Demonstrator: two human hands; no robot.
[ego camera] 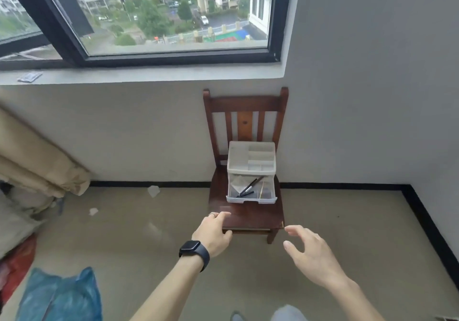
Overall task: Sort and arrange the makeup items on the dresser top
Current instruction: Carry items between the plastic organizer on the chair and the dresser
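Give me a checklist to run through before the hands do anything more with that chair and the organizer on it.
1. Left hand has the chair: ok. Its fingers lie over the seat's front left corner and the thumb is at the front edge.
2. Right hand has the chair: not ok. It is open and apart from the front right corner.
3. Organizer is seated: ok. It stands upright towards the back of the seat.
4. Drawer is shut: not ok. It is pulled out.
5. Pens are contained: ok. They lie inside the drawer.
6. Chair legs are firm on the floor: cannot tell. Only one front leg shows.
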